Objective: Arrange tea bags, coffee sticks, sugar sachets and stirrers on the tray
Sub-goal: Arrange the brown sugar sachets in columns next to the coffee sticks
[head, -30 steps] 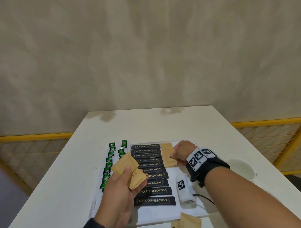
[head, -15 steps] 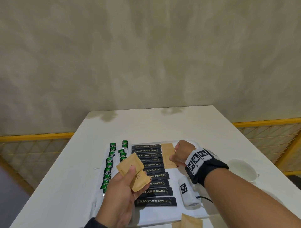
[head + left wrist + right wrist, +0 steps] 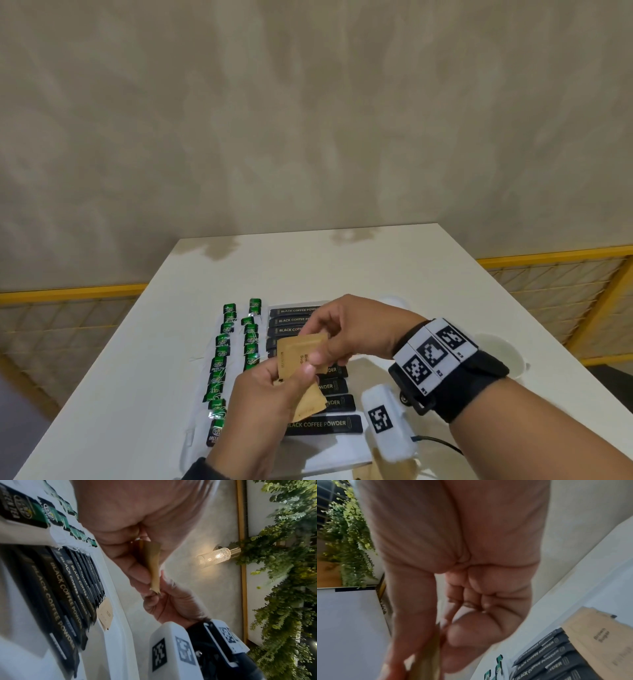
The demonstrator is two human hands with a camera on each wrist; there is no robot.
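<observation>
Over the white table (image 3: 394, 267), left hand (image 3: 270, 404) grips a small stack of sugar sachets (image 3: 298, 359) while right hand (image 3: 356, 329) pinches the top one's corner at 1 o'clock, best peeled singly toward the tray's (image 3: 318, 455) 3 o'clock side beside the coffee sticks (image 3: 325, 424).

**Both hands meet above the tray**

The left hand (image 3: 274, 394) rises from the near edge, thumb and fingers pinching brown sugar sachets (image 3: 301, 359). The right hand (image 3: 356, 329) reaches in from the right, fingertips pinching the top sachet's far edge, wrist strapped
</observation>
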